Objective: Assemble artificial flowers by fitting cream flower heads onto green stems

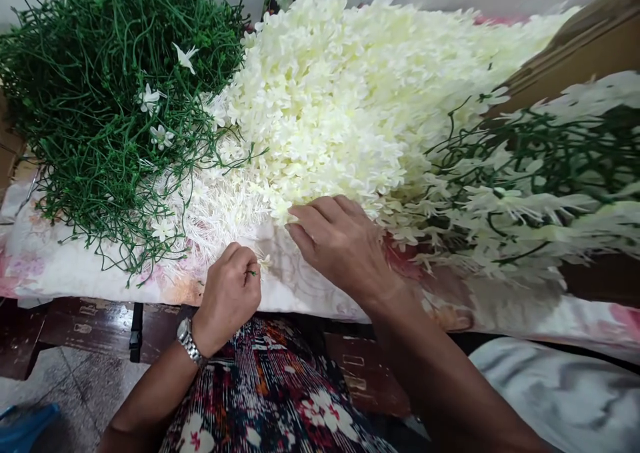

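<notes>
My left hand [231, 293], with a watch on its wrist, is closed in a fist above the table's front edge. A short green tip of an artificial flower stem [253, 273] pokes out between its thumb and fingers; the rest is hidden in the palm. To its right, my right hand [343, 243] reaches to the near edge of a heap of cream-white artificial flower heads [330, 100]. Thumb and forefinger are pinched at the edge of one pale flower head [280, 206]. Thin white stamen strands [215, 203] lie beyond my left hand.
A big tangle of green plastic stems [115, 100] covers the left side, with a few white flowers on it. Assembled flower sprays [540, 186] lie at right, by a cardboard box [595, 46]. A floral cloth [295, 293] covers the table.
</notes>
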### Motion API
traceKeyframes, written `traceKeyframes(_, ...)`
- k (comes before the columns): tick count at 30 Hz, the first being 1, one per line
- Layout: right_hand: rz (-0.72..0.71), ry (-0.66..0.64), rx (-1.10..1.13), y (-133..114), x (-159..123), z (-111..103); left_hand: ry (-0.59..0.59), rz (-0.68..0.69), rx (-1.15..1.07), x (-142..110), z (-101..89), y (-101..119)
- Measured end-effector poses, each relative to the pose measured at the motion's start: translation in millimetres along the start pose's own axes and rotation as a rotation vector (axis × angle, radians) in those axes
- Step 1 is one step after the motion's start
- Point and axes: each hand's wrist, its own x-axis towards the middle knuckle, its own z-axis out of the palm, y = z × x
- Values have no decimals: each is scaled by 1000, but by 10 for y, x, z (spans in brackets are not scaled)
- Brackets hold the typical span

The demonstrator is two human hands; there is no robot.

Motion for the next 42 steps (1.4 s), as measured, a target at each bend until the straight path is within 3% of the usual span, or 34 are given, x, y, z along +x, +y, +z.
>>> traceKeyframes(8, -33, 46, 153, 11, -79, -46, 80, -209, -239, -89, -72, -110)
traceKeyframes(12, -84, -104, 324, -208, -106, -35, 126, -272, -356, -78, -87, -91)
traceKeyframes(17, -65, -260, 378, -364, -109, 23, 152, -362, -579, -79, -71, -100)
traceKeyframes(20, 38, -209, 595, -288, -134, -38, 165, -398, -691, -98, -63, -132)
traceKeyframes(25, 366, -108, 1081, -263, -235, -214, 155, -384, -770, -116, -55, -118)
traceKeyframes(28, 404, -52, 1249, -382, -284, -217, 131, -379, -758, -129, -50, -74)
traceKeyframes(34, 365, 176, 1233, -549, -272, -50, 79, -337, -877, -165, -38, -11)
traceKeyframes(42, 419, 183, 1261, -561, -332, 14, 59, -355, -1030, -176, -15, 7)
